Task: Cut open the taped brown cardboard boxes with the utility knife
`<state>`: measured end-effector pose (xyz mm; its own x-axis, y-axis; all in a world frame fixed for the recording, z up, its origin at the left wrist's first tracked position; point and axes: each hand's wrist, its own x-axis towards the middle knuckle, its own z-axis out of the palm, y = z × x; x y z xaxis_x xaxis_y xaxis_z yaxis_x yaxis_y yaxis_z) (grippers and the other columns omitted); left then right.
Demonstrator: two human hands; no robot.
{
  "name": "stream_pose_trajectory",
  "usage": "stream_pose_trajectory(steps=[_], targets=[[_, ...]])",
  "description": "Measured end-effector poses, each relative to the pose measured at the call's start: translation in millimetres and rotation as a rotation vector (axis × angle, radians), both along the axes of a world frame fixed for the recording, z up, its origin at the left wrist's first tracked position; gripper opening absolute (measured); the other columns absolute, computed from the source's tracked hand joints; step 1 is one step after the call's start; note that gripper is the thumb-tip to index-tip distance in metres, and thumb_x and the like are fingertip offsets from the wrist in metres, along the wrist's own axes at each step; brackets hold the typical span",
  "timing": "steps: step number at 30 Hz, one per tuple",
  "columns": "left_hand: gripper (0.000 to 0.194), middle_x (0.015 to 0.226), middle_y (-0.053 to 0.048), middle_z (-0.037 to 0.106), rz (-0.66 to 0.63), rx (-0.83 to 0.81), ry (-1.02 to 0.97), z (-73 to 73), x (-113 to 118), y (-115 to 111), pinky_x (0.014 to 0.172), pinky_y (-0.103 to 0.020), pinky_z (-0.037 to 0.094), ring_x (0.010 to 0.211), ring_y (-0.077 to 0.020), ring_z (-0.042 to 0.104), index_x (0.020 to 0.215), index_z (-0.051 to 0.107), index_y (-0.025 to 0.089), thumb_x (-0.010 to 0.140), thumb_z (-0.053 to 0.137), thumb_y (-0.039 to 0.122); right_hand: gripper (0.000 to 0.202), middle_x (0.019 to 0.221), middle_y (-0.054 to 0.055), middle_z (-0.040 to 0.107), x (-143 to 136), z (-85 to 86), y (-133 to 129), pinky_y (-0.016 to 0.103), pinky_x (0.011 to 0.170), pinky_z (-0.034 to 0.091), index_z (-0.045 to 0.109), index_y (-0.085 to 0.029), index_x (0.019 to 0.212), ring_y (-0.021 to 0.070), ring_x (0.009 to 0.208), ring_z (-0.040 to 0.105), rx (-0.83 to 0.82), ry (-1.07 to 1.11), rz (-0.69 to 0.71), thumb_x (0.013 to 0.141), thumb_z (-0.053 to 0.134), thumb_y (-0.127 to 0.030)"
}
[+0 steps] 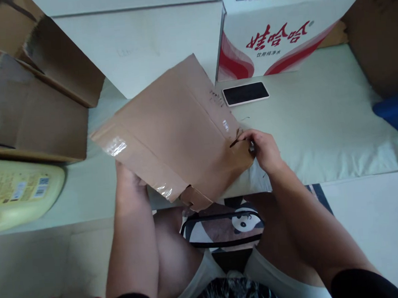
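Observation:
A brown flattened cardboard box (pixel 169 119) is tilted in front of me, with strips of clear tape along its edges and a torn right edge. My left hand (pixel 130 174) grips it from beneath at the lower left, its fingers mostly hidden behind the board. At the torn right edge, the fingers of my right hand (pixel 263 147) are closed on the cardboard. A ragged flap hangs at the bottom corner. Just beyond the upper right edge lies a phone (pixel 246 94) with a dark screen.
White cartons stand behind, one plain (pixel 137 44) and one with red lettering (pixel 280 39). Open brown boxes (pixel 46 105) and a pale yellow jug (pixel 21 191) are at left. A blue container (pixel 397 112) sits at right on the pale green cloth (pixel 330 126). Below is a panda-print surface (pixel 221 229).

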<state>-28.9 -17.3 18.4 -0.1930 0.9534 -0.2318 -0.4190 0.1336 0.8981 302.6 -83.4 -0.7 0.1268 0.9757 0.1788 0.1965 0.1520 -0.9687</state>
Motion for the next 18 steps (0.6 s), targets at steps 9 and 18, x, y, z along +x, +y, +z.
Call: stream_pose_trajectory(steps=[9,18], targets=[[0.039,0.075,-0.002,0.077,0.047,0.066,-0.049,8.1,11,-10,0.089,-0.045,0.065,0.087,-0.027,0.078,0.094,0.076,0.021,0.075,0.077,0.055,0.037,0.074,-0.002,0.065,-8,7.8,-1,0.029,0.058,0.045,0.065,-0.025,0.096,0.0151,0.062,0.056,-0.298,0.104,-0.029,0.077,0.076,-0.054],[0.04,0.091,-0.005,0.08,-0.003,0.049,-0.063,19.9,11,-2,0.102,-0.044,0.061,0.111,-0.0302,0.073,0.085,0.072,0.019,0.056,0.096,0.031,0.039,0.059,-0.005,0.053,-16,17.9,2,0.025,0.049,0.038,0.063,-0.022,0.075,0.0106,0.053,0.046,-0.223,0.171,-0.198,0.073,0.081,-0.057]])
